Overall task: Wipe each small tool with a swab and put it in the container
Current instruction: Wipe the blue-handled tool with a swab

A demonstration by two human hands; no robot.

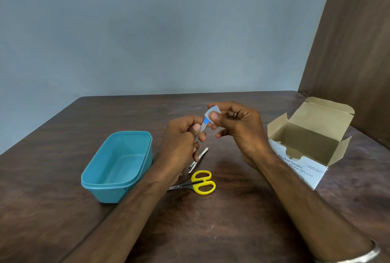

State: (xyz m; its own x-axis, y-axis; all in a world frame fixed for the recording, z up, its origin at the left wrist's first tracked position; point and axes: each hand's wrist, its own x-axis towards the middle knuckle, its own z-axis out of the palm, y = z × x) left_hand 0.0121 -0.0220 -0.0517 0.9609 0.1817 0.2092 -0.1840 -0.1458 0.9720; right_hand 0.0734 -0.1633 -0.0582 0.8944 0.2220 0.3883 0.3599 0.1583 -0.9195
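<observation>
Hands (211,127) pinch flat foil swab packet (207,118) above wood-grain table (232,220)

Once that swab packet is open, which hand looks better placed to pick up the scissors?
Probably the left hand: it hovers almost directly above the scissors, while the right hand is farther off, pinching the swab packet.

Probably a plain room at home: dark wooden table (211,231) against a bare grey wall (147,30).

A glossy teal plastic container (118,165), yellow-handled steel scissors (196,183) and a matt cardboard box (312,136) on a dark wood-grain table (211,231).
</observation>
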